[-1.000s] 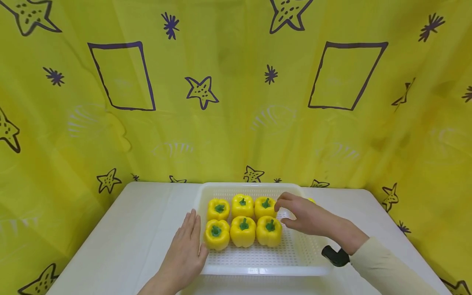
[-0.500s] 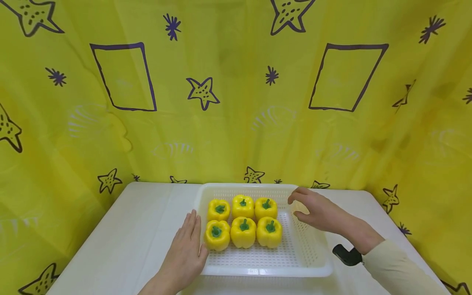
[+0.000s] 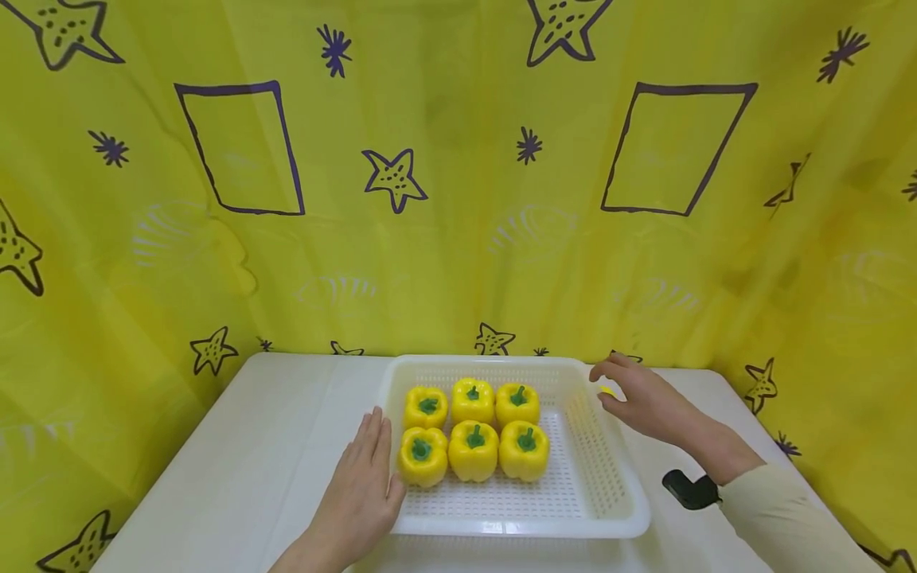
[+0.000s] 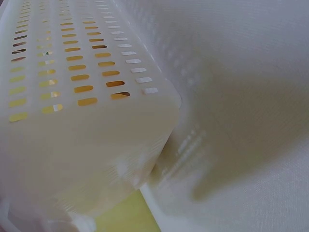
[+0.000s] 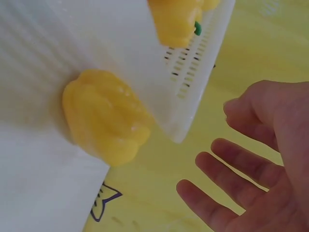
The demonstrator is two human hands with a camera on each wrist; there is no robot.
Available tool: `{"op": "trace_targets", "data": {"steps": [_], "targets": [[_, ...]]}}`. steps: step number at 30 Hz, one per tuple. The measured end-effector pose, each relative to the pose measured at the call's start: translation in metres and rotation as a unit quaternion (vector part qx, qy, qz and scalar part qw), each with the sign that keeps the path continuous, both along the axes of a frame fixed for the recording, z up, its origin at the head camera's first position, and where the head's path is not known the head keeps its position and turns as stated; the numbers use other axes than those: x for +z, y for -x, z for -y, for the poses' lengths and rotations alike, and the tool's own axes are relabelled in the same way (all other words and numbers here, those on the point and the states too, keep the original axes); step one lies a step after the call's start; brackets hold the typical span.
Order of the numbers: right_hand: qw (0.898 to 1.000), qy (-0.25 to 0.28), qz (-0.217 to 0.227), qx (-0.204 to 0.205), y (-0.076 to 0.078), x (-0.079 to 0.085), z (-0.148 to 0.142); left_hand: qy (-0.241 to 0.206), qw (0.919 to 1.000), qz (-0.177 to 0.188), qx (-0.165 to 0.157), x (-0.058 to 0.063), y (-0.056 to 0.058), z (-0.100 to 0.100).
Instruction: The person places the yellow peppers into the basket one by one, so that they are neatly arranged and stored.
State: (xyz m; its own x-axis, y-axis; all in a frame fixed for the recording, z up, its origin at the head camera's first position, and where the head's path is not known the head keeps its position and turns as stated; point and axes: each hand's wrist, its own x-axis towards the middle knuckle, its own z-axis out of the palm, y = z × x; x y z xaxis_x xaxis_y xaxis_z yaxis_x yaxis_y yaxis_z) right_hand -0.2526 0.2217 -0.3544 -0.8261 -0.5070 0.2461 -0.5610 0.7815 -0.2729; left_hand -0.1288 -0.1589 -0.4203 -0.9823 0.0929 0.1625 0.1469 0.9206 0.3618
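Several yellow bell peppers with green stems stand in two rows in a white perforated plastic basket. My left hand lies along the basket's left side with straight fingers. My right hand hovers past the back right corner, its fingers spread and loosely bent, holding nothing. Below it, outside the basket, another yellow bell pepper sits on the table against the basket's wall; from the head only a sliver of it shows between thumb and fingers. The left wrist view shows the basket's slotted outer wall.
The basket stands on a white table. A second white basket shows at the bottom edge of the head view. A yellow curtain with starfish drawings hangs behind and at both sides. A black wrist mount hangs beneath my right wrist.
My right hand has moved rightward from beside the back right pepper, across the basket's right rim, to above the pepper outside. The left hand and the peppers have stayed put.
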Motion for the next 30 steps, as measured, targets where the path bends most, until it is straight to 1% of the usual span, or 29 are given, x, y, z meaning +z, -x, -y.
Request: {"op": "trace_targets", "data": {"steps": [6, 11, 17, 21, 24, 28, 30], "targets": [[1.0, 0.013, 0.013, -0.02, 0.007, -0.009, -0.009, 0.002, 1.0, 0.002, 0.002, 0.0, 0.001, 0.0], [0.999, 0.017, 0.014, -0.029, 0.01, -0.02, -0.015, 0.002, 1.0, 0.004, 0.001, 0.001, 0.001, 0.0], [0.999, 0.014, 0.013, -0.028, 0.014, -0.033, -0.02, 0.002, 1.0, 0.008, -0.001, 0.0, 0.001, 0.0], [1.0, 0.009, 0.011, -0.015, 0.018, -0.038, -0.022, 0.001, 1.0, 0.003, -0.002, 0.001, 0.001, 0.0], [1.0, 0.011, 0.028, -0.006, 0.02, -0.042, -0.023, 0.002, 1.0, -0.001, -0.001, 0.001, 0.001, 0.001], [0.997, 0.009, 0.078, -0.008, 0.02, -0.045, -0.023, 0.002, 1.0, -0.001, -0.001, 0.0, 0.001, 0.001], [0.996, 0.007, 0.093, -0.013, 0.019, -0.047, -0.023, 0.002, 1.0, -0.001, -0.001, 0.0, 0.001, 0.001]]}}
